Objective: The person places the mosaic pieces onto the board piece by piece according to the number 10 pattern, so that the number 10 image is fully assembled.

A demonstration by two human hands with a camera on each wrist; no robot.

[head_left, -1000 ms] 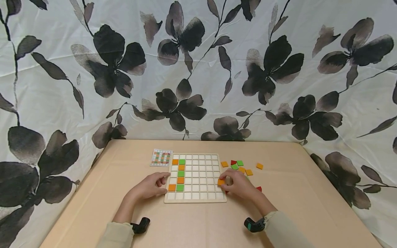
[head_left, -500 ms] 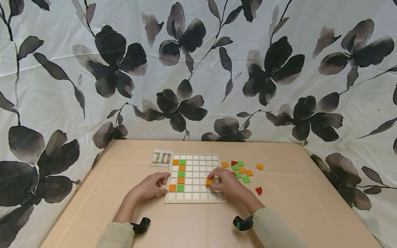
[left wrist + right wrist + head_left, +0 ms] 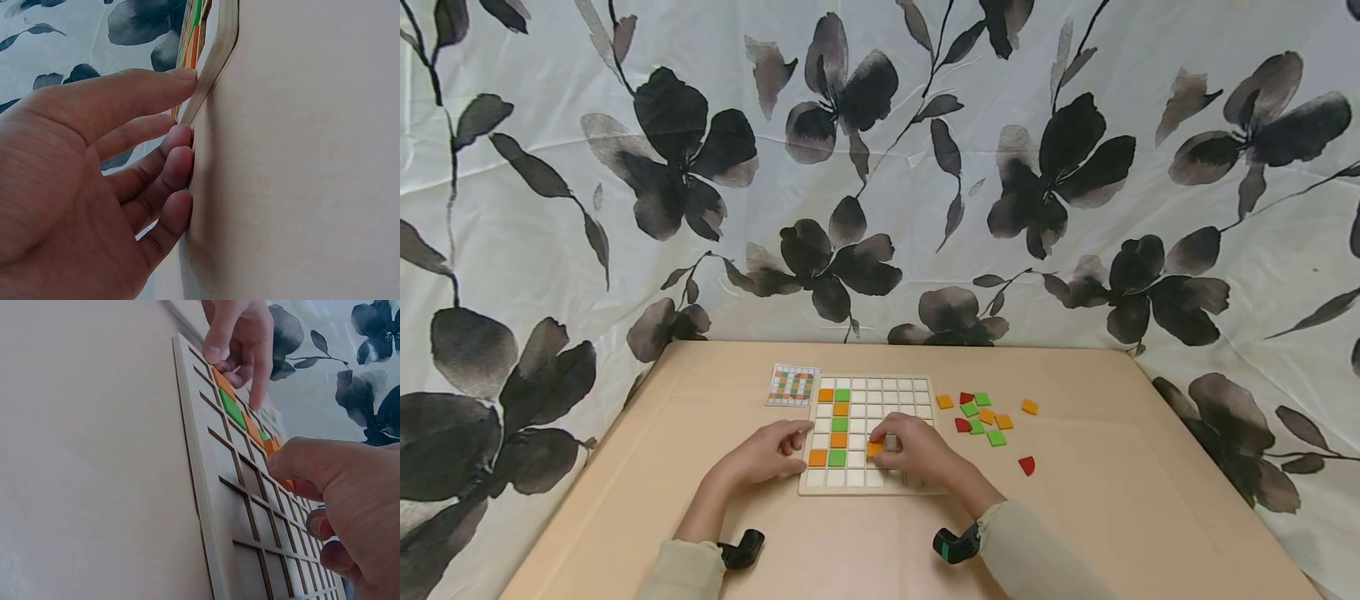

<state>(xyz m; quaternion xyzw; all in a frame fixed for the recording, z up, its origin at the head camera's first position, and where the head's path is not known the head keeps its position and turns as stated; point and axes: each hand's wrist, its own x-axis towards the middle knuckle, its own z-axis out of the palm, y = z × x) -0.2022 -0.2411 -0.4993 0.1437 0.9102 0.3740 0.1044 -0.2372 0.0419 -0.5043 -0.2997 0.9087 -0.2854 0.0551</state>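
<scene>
A wooden grid board (image 3: 917,490) with white cells lies on the table. Several orange tiles (image 3: 817,457) and green tiles (image 3: 837,458) sit in its two left columns. My left hand (image 3: 763,452) rests against the board's left edge, its thumb and index finger touching the frame (image 3: 220,62) and the other fingers loosely bent. Over the middle of the grid, my right hand (image 3: 917,451) pinches an orange square tile (image 3: 874,450) between thumb and index finger. In the right wrist view, that tile (image 3: 270,447) is partly hidden by the thumb.
A small printed pattern card (image 3: 792,385) lies at the board's upper left. Loose orange, green and red tiles (image 3: 996,437) are scattered to its right, with a red rounded piece (image 3: 1027,465) nearer the front. A floral cloth (image 3: 955,208) hangs behind the table (image 3: 1112,500).
My right hand has moved left from the board's right edge to its middle, carrying the orange tile. The left hand has stayed at the board's left edge.
</scene>
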